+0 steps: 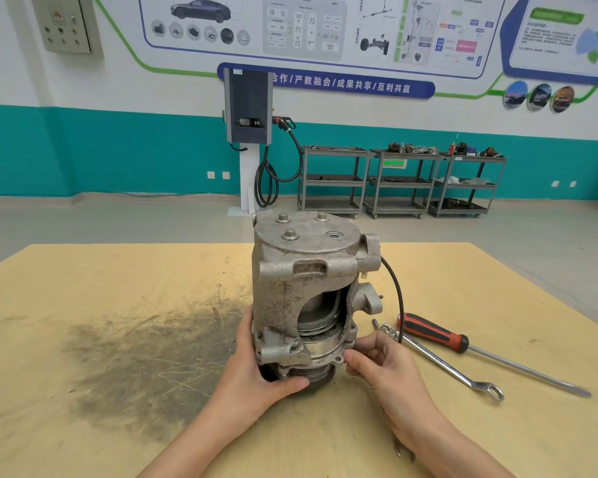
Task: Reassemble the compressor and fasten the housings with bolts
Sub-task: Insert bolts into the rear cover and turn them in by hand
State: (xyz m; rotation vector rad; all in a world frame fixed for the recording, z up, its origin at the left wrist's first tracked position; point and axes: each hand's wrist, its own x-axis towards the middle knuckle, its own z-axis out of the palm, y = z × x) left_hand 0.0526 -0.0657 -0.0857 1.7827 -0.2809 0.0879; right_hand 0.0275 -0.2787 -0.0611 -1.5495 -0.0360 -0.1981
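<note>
Head view: compressor (304, 298) stands upright on its pulley end, centre of the wooden table (118, 277), just right of the dark grease smear (145, 350).

Upper housing (290, 270) sits over the lower flange (325, 350). Three bolts (289, 234) stand proud in the top cover at roughly 10, 12 and 8 o'clock around it; an open port sits at 3 o'clock. Whether they are tight, can't tell.

Left hand (256, 367) wraps the base at 8 o'clock, thumb curled under onto the pulley (304, 379), fingers behind the body. It is gripping, steadying the unit.

Right hand (384, 367) at 4 o'clock, fingertips bunched against the flange edge by the bolt ear (339, 358). Can't tell if they pinch a small part or only touch the rim.

Black cable (396, 298) loops off the top right shoulder down toward the right hand.

Tools at 3–4 o'clock of the unit: ring spanner (442, 363), red-handled screwdriver (470, 346), near each other, apart from the compressor.

My read of the step: seating and aligning the housings at the lower joint. Advice:
- Rotate until the ears line up with their holes; check the seam is even all round.
- Keep the cable out of the joint.
- Hold the base firmly; the unit is tall and likely to tip.
- Start bolts by hand, then tighten crosswise with the spanner.
</note>
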